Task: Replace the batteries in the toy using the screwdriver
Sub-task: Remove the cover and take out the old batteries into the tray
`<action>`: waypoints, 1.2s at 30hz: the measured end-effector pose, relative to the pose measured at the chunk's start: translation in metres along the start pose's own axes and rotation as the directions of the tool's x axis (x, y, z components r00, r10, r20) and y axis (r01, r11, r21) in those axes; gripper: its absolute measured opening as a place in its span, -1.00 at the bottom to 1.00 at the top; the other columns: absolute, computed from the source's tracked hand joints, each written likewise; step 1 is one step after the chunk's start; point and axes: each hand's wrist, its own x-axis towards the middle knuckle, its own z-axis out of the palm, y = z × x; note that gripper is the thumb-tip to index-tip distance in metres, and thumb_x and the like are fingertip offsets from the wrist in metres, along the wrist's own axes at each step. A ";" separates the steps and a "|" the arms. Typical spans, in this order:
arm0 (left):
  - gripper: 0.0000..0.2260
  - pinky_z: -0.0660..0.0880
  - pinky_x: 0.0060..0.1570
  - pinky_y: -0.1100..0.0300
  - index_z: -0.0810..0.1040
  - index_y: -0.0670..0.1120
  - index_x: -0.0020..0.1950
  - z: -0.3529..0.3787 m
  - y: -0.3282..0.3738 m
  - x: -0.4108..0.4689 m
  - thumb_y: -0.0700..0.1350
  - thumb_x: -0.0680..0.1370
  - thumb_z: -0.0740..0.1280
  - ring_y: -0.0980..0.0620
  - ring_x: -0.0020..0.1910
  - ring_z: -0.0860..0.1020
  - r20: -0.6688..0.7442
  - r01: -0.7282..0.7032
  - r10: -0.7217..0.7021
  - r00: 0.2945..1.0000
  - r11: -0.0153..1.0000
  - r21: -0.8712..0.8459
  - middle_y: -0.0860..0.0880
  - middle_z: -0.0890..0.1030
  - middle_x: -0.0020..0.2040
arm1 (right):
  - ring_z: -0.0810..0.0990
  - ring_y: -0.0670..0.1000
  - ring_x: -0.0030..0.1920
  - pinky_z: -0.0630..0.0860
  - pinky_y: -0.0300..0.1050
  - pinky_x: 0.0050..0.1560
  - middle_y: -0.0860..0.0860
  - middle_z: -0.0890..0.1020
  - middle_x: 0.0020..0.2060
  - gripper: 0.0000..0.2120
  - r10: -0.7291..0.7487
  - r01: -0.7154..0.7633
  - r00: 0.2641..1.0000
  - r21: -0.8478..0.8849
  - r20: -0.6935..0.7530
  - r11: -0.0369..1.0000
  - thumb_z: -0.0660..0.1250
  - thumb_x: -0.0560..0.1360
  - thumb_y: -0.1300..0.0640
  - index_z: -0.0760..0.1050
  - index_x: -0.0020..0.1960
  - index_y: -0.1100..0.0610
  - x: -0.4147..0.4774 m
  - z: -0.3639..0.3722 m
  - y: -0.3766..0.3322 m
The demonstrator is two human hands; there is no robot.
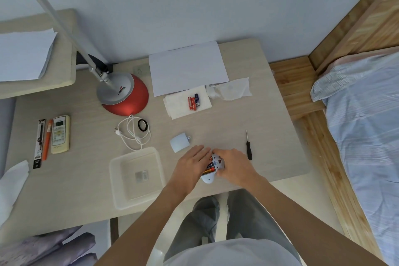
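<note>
Toy (212,168) sits at the near edge of the bench (248,123), around 6 o'clock of the bench centre, held between both hands. It's a small pale-blue plastic body, underside up, battery bay open: red/orange cells visible inside, a white panel with a small red part next to the bay, and a rounded blue lobe poking out toward the near edge. Left hand (192,167) lies flat over the toy's left side, fingers stretched out and close together, pressing on it rather than wrapped round it. Right hand (234,165) covers the right side, fingers curled onto the toy; fingertips hidden, so exact grip can't be told. Pale-blue cover (179,142) lies loose at 11 o'clock of the toy, just beyond the left hand. Screwdriver (248,144), black handle, thin shaft, lies on the bench at 2 o'clock of the toy, just beside the right hand, tip pointing away. Three spare batteries (193,102), two red and one dark blue, lie side by side on a white tissue (177,106) at 12 o'clock, well apart from the toy.
</note>
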 end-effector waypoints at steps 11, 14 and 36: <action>-0.84 0.65 -0.16 0.15 0.67 -0.12 0.14 -0.052 0.009 -0.025 -0.07 0.71 0.36 0.09 -0.20 0.66 -0.233 0.271 -0.377 0.896 0.882 -0.385 0.00 0.72 -0.09 | 0.66 -0.04 -0.11 0.63 -0.14 -0.08 -0.07 0.71 -0.06 -0.61 0.004 -0.004 1.000 0.022 0.006 1.000 0.53 0.46 0.05 0.54 0.25 -0.06 -0.002 -0.004 -0.001; -0.85 0.65 -0.01 0.27 0.74 -0.16 0.14 -0.062 -0.006 -0.052 -0.19 0.59 0.53 0.15 -0.11 0.70 -0.316 0.370 -0.508 0.801 0.836 -0.406 0.02 0.76 -0.01 | 0.68 -0.04 -0.07 0.69 -0.08 0.00 -0.08 0.73 -0.01 -0.58 0.005 -0.005 1.000 0.032 0.008 0.999 0.56 0.45 0.02 0.55 0.27 -0.05 -0.004 -0.004 -0.002; -0.92 0.60 -0.18 -0.06 0.66 -0.13 -0.07 -0.041 -0.096 -0.121 -0.14 0.58 0.49 -0.13 -0.16 0.57 -0.044 0.776 -0.784 0.619 0.619 -0.119 -0.02 0.57 -0.10 | 0.70 -0.01 0.03 0.68 -0.03 0.08 -0.05 0.74 0.11 -0.46 0.004 -0.004 1.000 0.029 0.004 1.000 0.57 0.48 0.00 0.52 0.41 -0.02 -0.007 -0.007 -0.004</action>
